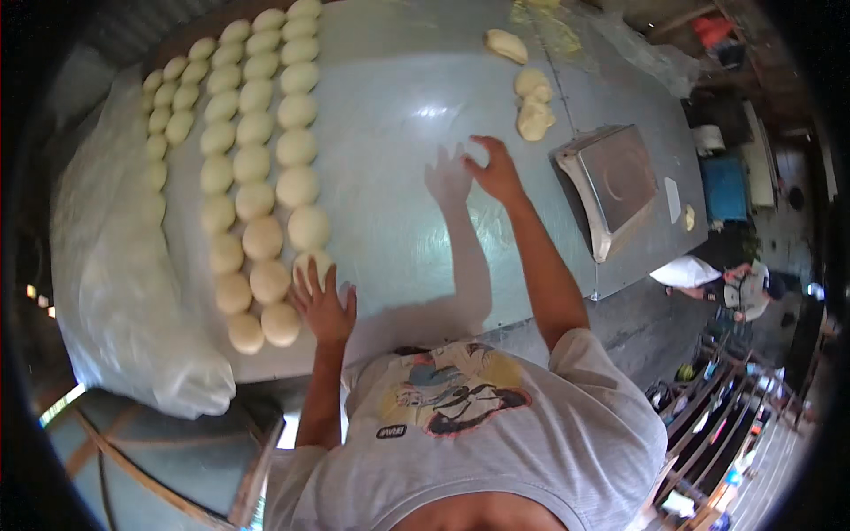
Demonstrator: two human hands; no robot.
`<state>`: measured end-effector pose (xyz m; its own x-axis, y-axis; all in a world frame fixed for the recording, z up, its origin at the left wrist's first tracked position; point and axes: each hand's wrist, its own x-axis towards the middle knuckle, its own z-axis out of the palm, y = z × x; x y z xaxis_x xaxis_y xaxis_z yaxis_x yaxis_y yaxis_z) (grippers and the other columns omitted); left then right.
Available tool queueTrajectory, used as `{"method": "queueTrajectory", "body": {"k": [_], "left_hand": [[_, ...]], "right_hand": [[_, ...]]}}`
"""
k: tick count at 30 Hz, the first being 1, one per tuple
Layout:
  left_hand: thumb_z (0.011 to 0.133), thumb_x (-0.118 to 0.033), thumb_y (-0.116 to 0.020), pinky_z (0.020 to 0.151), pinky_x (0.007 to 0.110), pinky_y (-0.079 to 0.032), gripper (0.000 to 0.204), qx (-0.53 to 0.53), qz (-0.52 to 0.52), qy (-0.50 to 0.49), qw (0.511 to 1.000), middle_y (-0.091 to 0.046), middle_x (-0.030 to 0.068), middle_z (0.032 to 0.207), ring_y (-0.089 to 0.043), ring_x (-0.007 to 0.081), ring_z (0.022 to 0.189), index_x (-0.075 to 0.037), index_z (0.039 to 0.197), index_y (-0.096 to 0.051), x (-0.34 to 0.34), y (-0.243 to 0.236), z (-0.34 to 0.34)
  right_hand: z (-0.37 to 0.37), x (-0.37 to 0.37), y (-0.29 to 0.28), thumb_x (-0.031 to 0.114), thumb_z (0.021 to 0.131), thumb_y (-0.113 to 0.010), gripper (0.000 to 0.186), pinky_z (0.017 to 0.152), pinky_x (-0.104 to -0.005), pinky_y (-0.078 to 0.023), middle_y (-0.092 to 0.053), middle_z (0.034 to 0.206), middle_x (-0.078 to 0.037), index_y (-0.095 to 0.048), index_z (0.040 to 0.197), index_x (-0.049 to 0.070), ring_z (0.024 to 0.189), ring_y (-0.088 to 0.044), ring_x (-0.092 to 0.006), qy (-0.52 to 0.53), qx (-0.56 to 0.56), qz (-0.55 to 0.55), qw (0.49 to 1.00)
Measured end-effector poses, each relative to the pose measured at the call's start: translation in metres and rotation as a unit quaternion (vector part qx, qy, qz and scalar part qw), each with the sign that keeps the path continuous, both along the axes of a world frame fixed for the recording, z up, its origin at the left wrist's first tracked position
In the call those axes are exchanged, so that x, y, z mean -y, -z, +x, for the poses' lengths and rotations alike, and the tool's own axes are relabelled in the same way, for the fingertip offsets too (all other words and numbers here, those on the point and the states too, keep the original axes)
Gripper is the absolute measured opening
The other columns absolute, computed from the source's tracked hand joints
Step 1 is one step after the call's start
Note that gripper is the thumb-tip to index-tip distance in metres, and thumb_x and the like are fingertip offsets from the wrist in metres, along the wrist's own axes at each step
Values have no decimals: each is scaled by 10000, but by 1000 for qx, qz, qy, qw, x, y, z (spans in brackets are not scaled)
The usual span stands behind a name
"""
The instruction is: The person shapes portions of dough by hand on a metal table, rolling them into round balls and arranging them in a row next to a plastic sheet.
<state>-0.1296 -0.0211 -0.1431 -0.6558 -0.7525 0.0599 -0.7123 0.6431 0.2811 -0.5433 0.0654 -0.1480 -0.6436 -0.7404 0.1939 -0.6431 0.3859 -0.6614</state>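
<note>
My left hand (323, 310) rests with spread fingers on the near end of a row of round dough balls, its fingertips over the last pale ball (312, 263). My right hand (496, 170) is stretched out above the metal table (390, 97), thumb and forefinger apart, with nothing in it. Beyond and to the right of it lie several loose dough pieces: a lumpy pair (534, 119) touching each other and a longer piece (506, 45) farther off. Long rows of smooth dough balls (256, 125) fill the left part of the table.
A boxy scale with a metal top (620, 173) stands on the right of the table. Clear plastic sheeting (133, 265) covers the left edge, and more plastic (637, 53) lies at the far right. Another person (744, 288) is on the floor side at right, near a slatted wooden rack (708, 416).
</note>
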Motion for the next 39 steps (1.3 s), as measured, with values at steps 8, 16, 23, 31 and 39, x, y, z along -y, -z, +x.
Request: {"method": "queueTrajectory", "body": {"k": [8,16,23,31,39], "left_hand": [[827,-147,-694,1117,588,-266,358,-178,68,91,977,-442,223,1431,-341,454,1372,-58,1168,-632,39,-33,-60],[886,-44,-660,1008,431,-438,498,-433,379,27,818,-510,197,1345,-474,334,1287,2,1342,-465,2,-38,-161],[983,-259,-593,780,339,-520,474,-554,444,-148,689,-570,148,1164,-591,183,1000,9,1345,-448,-56,-88,-193],[988,-644,-376,955,446,-457,700,-407,730,-103,540,-551,96,1325,-525,259,1218,-92,1412,-445,-105,-72,-129],[1031,-494,-422,1076,563,-368,575,-274,754,-447,395,-505,185,1387,-452,300,1333,-57,1405,-447,-193,5,-57]], "right_hand": [[-203,3,53,427,771,-755,602,922,-497,-512,-588,1194,-257,-604,1210,44,1132,-600,-395,404,-31,197,893],[11,-23,-40,71,871,-704,409,804,-303,-526,-679,1058,-93,-586,1262,47,921,-635,-144,40,371,-110,921],[173,-59,-103,191,869,-744,634,996,-435,-478,-510,1397,-215,-456,1399,-3,1214,-572,-383,-42,0,-160,986],[109,-115,-153,364,824,-763,326,628,-392,-537,-711,772,-120,-715,842,41,711,-697,-279,-40,52,-46,997],[192,-167,2,489,885,-674,458,731,-391,-508,-702,875,-127,-712,957,39,816,-663,-223,-81,323,145,932]]}}
